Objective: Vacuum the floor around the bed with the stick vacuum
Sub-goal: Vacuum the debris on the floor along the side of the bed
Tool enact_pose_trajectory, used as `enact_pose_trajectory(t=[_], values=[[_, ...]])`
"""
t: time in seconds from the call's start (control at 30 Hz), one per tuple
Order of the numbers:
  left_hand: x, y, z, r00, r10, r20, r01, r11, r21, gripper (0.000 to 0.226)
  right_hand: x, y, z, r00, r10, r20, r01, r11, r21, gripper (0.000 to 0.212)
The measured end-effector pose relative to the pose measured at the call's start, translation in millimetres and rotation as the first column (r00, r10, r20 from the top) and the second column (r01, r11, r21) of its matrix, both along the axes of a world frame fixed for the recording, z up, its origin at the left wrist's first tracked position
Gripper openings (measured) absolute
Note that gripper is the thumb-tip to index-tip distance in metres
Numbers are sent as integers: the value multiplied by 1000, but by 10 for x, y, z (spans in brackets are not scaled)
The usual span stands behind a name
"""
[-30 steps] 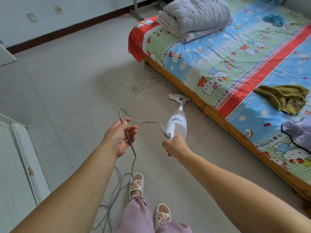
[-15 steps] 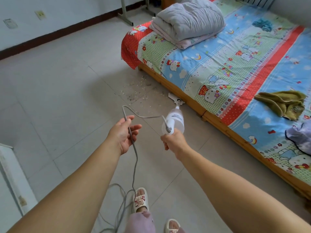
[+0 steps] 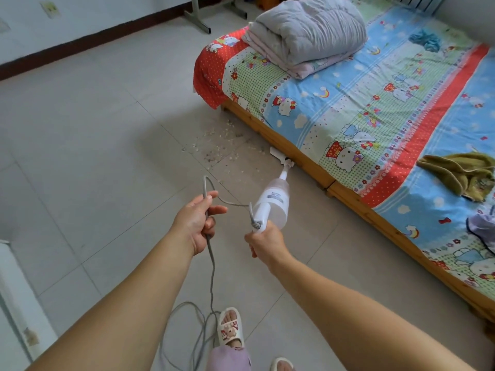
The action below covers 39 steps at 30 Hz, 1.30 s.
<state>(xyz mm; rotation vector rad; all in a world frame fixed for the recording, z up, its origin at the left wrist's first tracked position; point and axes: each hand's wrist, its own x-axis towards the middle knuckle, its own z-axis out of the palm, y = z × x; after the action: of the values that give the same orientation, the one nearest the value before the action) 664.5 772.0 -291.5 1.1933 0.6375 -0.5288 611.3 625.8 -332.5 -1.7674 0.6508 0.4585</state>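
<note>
The right hand (image 3: pixel 265 241) is wrapped around the rear handle of the white stick vacuum (image 3: pixel 272 202), fingers curled tight on it, arm stretched forward. The left hand (image 3: pixel 197 220) is held apart from it, just to the left, with its fingers loosely curled round the grey power cord (image 3: pixel 211 266); the cord loops up above the thumb, arcs across to the back of the vacuum's handle, and below the hand drops to the floor (image 3: pixel 93 143), where it lies in loose coils by the person's slippered left foot (image 3: pixel 230 328).

The vacuum slants down and away from the right hand, its clear body leading through a short tube to the flat floor nozzle (image 3: pixel 278 156), which sits on the tiles right against the bed's wooden side rail, a little way along from the foot corner of the bed (image 3: pixel 281 140). Just left of the nozzle, pale crumbs and debris (image 3: pixel 217 145) are scattered over the tiles near that corner.

On the bed, a folded grey quilt (image 3: pixel 308 33) rests at the foot end, and an olive-green cloth (image 3: pixel 460 175) lies crumpled towards the right edge of the patterned sheet
</note>
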Motion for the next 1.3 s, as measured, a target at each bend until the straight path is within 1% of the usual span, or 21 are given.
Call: enact_pose_trajectory(t=[0.1, 0.2, 0.33, 0.5, 0.6, 0.67, 0.73, 0.8, 0.97, 1.07, 1.1, 1.2, 1.3], values=[[35, 89, -55, 1000, 3, -11, -3, 1000, -5, 24, 104, 8, -32, 1000, 29, 4, -29, 999, -37, 19], [49, 107, -83, 1000, 10, -19, -10, 1000, -13, 23, 1, -22, -82, 998, 58, -28, -60, 995, -75, 19], [67, 81, -98, 999, 1, -43, -2, 1000, -19, 22, -328, -185, -117, 981, 174, -90, -185, 973, -136, 17], [46, -52, -64, 999, -25, -31, 24, 999, -32, 23, -638, -423, -92, 919, 337, -206, -385, 880, -280, 15], [10, -112, -62, 999, -33, -29, 31, 999, -38, 22, -556, -488, -36, 881, 394, -261, -465, 822, -328, 14], [-18, -122, -76, 999, -29, -31, 28, 999, -39, 22, -422, -506, 14, 857, 428, -289, -512, 776, -370, 17], [-38, -130, -96, 999, -22, -31, 21, 999, -35, 22, -256, -520, 59, 842, 448, -301, -537, 747, -392, 25], [-50, -122, -121, 999, -10, -36, 9, 1000, -30, 22, -94, -525, 85, 827, 468, -313, -561, 722, -404, 28], [-67, -101, -185, 999, 10, -45, -11, 1000, -16, 24, 143, -555, 81, 799, 489, -350, -600, 687, -409, 19], [-56, -78, -216, 998, 17, -53, -18, 1000, -19, 24, 161, -617, 73, 776, 509, -372, -630, 643, -436, 27], [-47, -64, -221, 998, 23, -57, -24, 1000, -20, 24, 151, -642, 70, 770, 516, -377, -639, 630, -442, 27], [5, -48, -215, 997, 37, -65, -38, 999, -14, 23, 121, -705, 78, 739, 544, -398, -674, 572, -468, 17], [86, -64, -181, 997, 47, -62, -48, 999, -16, 23, 202, -691, 110, 727, 567, -388, -684, 544, -486, 22]])
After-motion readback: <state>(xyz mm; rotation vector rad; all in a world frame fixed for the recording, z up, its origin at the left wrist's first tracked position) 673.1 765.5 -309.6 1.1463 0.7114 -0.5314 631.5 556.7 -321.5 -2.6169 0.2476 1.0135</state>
